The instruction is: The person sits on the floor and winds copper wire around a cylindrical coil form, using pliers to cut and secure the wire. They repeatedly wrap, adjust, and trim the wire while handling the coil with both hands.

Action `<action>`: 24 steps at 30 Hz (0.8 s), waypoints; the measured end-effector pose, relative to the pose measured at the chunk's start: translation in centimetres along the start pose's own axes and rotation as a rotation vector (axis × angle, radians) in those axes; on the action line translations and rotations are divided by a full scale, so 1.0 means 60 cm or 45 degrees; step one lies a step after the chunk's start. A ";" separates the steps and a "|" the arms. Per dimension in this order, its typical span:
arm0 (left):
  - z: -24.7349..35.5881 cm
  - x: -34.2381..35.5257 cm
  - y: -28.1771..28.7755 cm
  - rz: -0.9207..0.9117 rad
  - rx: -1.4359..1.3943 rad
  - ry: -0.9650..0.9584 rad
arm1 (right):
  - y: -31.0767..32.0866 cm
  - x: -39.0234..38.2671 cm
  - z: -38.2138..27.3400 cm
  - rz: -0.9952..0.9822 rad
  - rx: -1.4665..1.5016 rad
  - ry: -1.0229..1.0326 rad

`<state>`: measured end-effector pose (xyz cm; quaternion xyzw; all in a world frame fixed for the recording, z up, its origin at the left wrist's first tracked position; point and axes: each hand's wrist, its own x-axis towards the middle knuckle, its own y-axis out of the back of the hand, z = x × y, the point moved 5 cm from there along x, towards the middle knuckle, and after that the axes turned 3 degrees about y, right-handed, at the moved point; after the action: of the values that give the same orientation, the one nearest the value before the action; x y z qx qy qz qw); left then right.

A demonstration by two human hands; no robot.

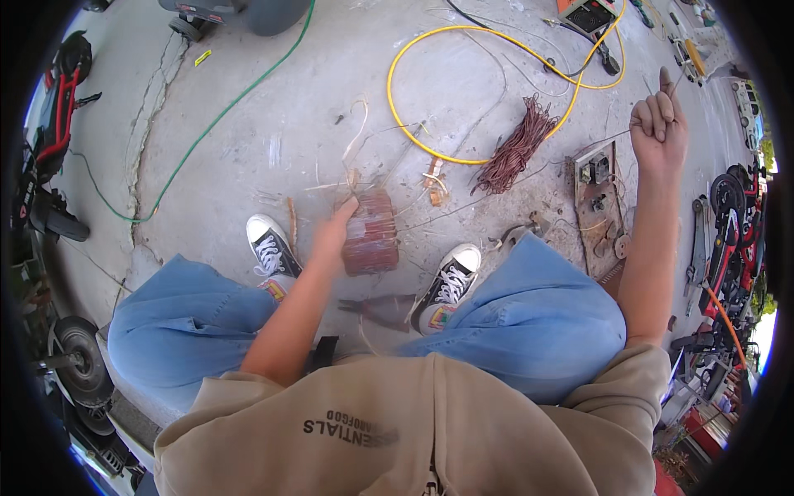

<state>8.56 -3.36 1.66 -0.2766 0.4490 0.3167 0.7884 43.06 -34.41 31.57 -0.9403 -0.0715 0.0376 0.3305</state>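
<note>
A block-shaped coil of reddish-brown wire windings stands on the concrete between my shoes. My left hand grips its upper left edge, with pale strips and loose wire ends sticking out beyond it. Far out to the right, my right hand is raised with its fingers curled around a thin wire and one finger pointing up. That wire runs down leftward toward the coil. A loose bundle of brown wire lies on the floor between the two hands.
A yellow hose loops behind the bundle, and a green hose curves at the left. A metal frame with parts lies near my right knee. Scraps lie by the coil. Motorbikes line the sides.
</note>
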 end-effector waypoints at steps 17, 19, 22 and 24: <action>0.256 0.047 -0.085 -0.072 0.062 -0.199 | 0.162 0.211 -0.038 0.870 -1.115 0.707; 0.276 0.106 -0.082 -0.029 0.146 -0.244 | 0.232 0.215 0.009 1.029 -1.328 0.540; 0.318 0.126 -0.064 -0.004 0.349 -0.171 | 0.344 0.228 0.074 1.076 -1.761 0.507; 0.335 0.137 -0.047 0.115 0.641 -0.127 | 0.362 0.235 0.114 0.965 -1.750 0.194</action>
<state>24.64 11.37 3.73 -0.0356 0.4862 0.2430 0.8386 58.52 -44.70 12.29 -0.8942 0.2696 0.0304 -0.3560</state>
